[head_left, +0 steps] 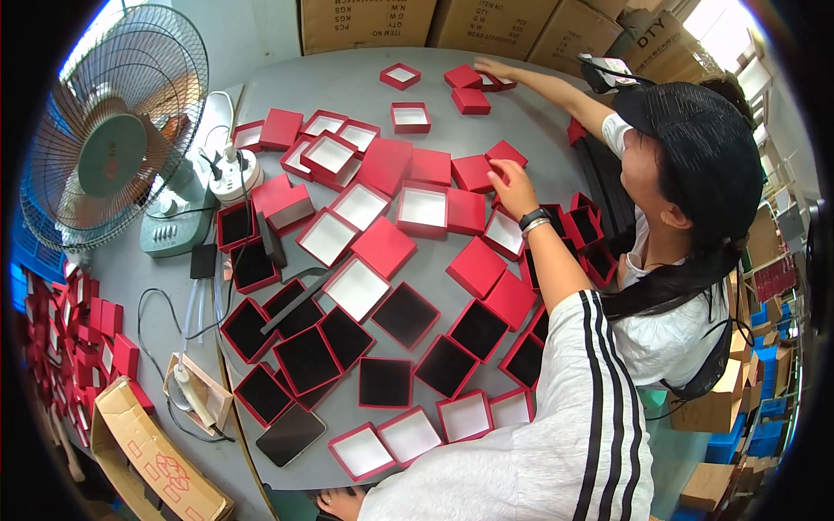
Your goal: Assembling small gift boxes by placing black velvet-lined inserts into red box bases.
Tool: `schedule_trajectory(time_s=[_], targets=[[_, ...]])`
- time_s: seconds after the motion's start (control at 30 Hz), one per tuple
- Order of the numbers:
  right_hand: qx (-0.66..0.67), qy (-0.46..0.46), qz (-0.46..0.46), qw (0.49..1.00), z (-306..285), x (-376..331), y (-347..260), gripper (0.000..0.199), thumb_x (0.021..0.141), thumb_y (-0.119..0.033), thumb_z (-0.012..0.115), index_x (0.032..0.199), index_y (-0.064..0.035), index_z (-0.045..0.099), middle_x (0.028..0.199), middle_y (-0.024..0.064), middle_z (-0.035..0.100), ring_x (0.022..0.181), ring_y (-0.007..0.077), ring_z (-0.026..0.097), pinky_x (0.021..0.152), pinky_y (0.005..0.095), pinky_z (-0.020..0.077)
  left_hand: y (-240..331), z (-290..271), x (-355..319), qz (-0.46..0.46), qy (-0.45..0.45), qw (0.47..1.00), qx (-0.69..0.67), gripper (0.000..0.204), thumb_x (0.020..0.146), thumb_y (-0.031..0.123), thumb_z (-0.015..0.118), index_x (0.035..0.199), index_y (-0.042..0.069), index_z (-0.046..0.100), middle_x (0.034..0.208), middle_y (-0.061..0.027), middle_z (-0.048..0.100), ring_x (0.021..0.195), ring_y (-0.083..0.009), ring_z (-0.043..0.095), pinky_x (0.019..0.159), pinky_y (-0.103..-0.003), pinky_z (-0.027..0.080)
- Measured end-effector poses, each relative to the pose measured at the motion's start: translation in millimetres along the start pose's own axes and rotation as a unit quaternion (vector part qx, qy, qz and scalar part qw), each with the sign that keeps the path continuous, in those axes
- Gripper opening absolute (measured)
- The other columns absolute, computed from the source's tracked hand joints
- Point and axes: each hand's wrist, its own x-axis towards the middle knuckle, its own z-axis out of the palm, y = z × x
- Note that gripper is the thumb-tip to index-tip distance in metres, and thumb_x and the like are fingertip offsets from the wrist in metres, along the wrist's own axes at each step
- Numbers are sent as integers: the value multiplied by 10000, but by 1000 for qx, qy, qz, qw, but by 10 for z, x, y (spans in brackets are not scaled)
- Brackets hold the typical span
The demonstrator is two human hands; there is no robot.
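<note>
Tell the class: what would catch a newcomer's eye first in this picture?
The spread of red boxes across the grey table, some lined white, some black. Next, the big fan at the table's left edge. At the right, a co-worker leans over the table, reaching among the boxes.

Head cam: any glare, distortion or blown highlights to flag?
Head view: strong fisheye, black corners, table edge bowing; window light blown out at top left behind the fan and at top right; white box linings bright but readable; right hand sharp, no motion blur.
</note>
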Motion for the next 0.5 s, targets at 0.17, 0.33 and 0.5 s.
schedule_trajectory(time_s=[0.17, 0.33, 0.5], targets=[[-100, 0, 112, 989, 142, 79, 327, 548, 919, -437, 621, 1398, -187, 533, 1481, 182, 450, 1383, 379, 392, 1128, 431, 340, -41, 63, 5, 23, 18, 1000, 2, 476, 691, 418, 692, 1041, 97, 719, 1103, -81, 667, 1230, -312, 470, 1087, -577, 245], [-230, -131, 215, 940, 267, 40, 296, 629, 905, -618, 532, 1447, -304, 478, 1556, 141, 363, 1437, 390, 305, 1145, 542, 280, -8, 28, 53, 37, 12, 999, 16, 532, 688, 443, 698, 1082, 85, 714, 1144, -129, 652, 1234, -367, 450, 1076, -588, 253], [-138, 22, 124, 982, -67, 66, -165, 336, 924, -426, 599, 987, -120, 723, 780, 136, 704, 788, 347, 680, 738, 456, 536, 44, -74, 78, 24, -25, 999, -11, 566, 690, 470, 707, 1104, 83, 711, 1177, -128, 654, 1224, -365, 470, 1068, -583, 270]])
